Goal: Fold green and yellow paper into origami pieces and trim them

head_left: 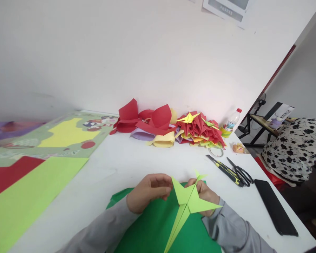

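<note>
A light green folded paper figure [191, 200] with pointed arms and a long split tail is in front of me. My right hand [205, 197] is closed on its far side, and the figure partly hides those fingers. Beside the figure's left point is my left hand [150, 191], its fingers curled with a gap between thumb and forefinger. Nothing shows in that gap; whether a fingertip touches the paper I cannot tell. Below both hands spreads a dark green sheet or cloth [144, 228].
Red paper shapes [159, 119] and a pile of folded red stars [197, 128] line the wall. A bottle [233, 121], utility knife [225, 170], scissors [239, 172] and black phone-like slab [275, 207] lie right. Light green paper [34, 196] and a printed mat [100, 140] lie left.
</note>
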